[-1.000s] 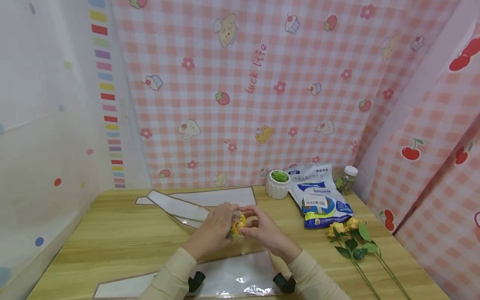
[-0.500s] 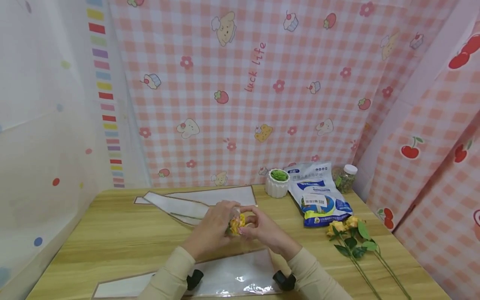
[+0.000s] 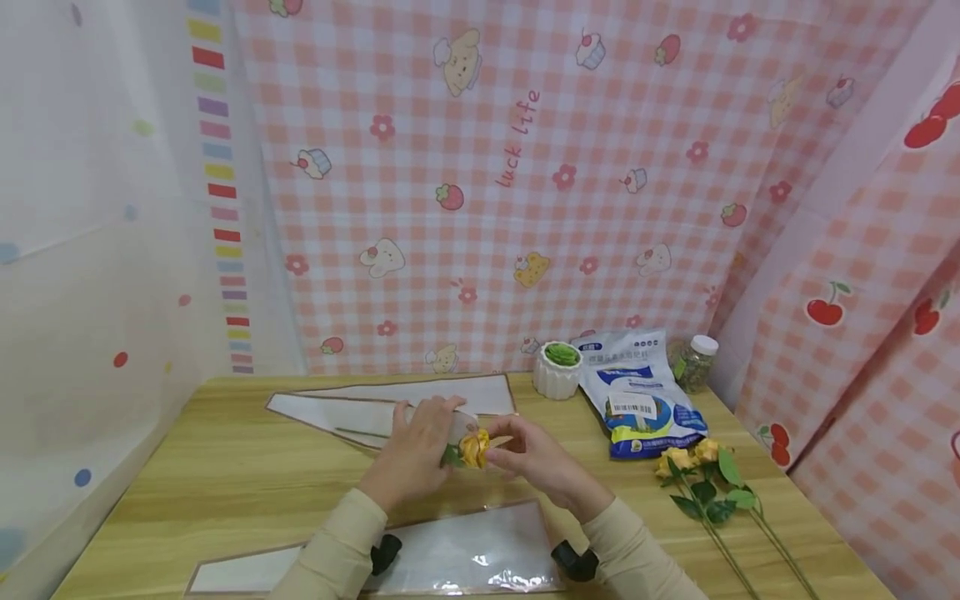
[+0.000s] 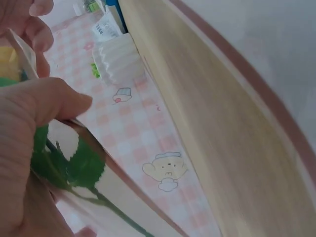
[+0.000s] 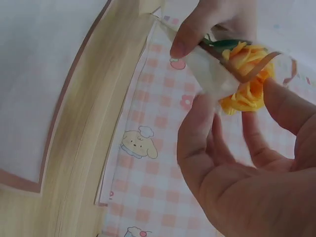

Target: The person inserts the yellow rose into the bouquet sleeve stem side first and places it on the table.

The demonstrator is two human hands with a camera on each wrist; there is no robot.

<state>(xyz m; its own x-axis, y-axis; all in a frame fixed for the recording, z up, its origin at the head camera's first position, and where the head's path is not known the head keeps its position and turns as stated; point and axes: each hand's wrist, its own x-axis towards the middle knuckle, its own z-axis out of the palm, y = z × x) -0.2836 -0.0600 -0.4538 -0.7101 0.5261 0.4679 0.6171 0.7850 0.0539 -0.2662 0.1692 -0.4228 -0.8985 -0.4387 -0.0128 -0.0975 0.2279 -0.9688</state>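
Observation:
A yellow rose with green leaves lies in a clear, brown-edged flower sleeve, its stem running left along it. My left hand grips sleeve and rose just below the bloom, the thumb over the sleeve's edge in the left wrist view. My right hand is at the bloom from the right. In the right wrist view its curved fingers surround the petals, and one fingertip meets the sleeve's open edge. Part of the rose is hidden behind the left hand.
More brown-edged sleeves lie behind and in front. At the back right stand a white pot with a green plant, a printed bag and a lidded jar. Two yellow roses lie at the right.
The held sleeve's far end has swung toward the front left. The left hand has shifted slightly left, and more of the yellow bloom shows between the hands.

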